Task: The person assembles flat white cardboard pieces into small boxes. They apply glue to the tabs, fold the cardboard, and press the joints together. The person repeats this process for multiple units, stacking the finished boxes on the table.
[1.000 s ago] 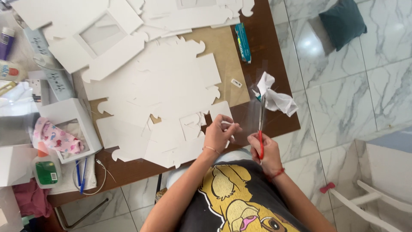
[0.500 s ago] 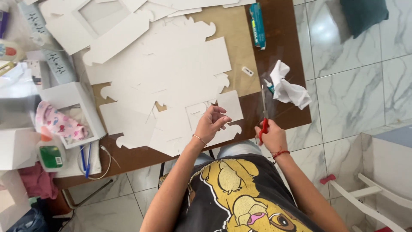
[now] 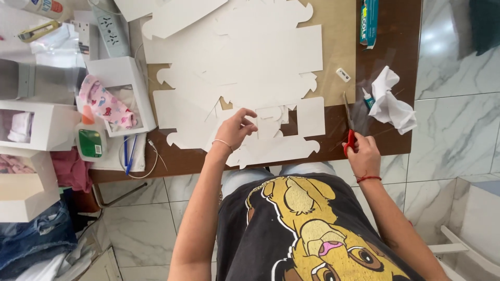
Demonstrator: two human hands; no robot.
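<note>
At the table's (image 3: pixel 291 148) left edge stand a green-labelled glue bottle (image 3: pixel 89 136) and an open white box (image 3: pixel 122 78) holding patterned cloth. Flat white card cutouts (image 3: pixel 245 67) cover the middle of the table. The left hand (image 3: pixel 235 128) rests on the cutouts near the front edge, fingers loosely curled and gripping nothing. Toward the front right corner, the right hand (image 3: pixel 363 155) is closed around red-handled scissors (image 3: pixel 348 125) (blades pointing away), with crumpled white paper (image 3: pixel 393 101) lying beside them.

Bright even daylight, soft shadows, floor glare, slight edge blur.
</note>
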